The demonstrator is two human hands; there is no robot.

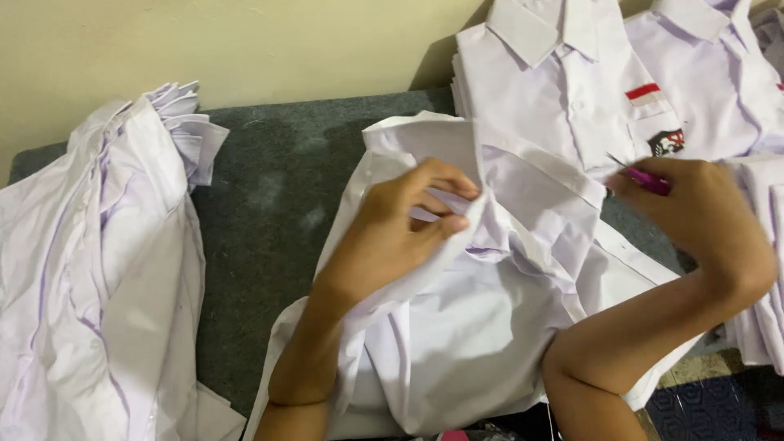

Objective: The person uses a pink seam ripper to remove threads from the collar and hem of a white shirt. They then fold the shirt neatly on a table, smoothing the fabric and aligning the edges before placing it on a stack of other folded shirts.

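Observation:
A crumpled white shirt (482, 327) lies on the grey surface (269, 196) in front of me. My left hand (400, 224) pinches a fold of that shirt's fabric near its collar and lifts it. My right hand (694, 208) is closed around a small pink-handled cutting tool (645, 178), its thin metal tip pointing up and left, just right of the shirt's collar edge. My right forearm rests over the shirt's lower right part.
A stack of folded white shirts (572, 73) with a red-and-white chest patch leans at the back right against the cream wall. A loose heap of white shirts (98, 261) fills the left. More folded white cloth (763, 269) sits at the right edge.

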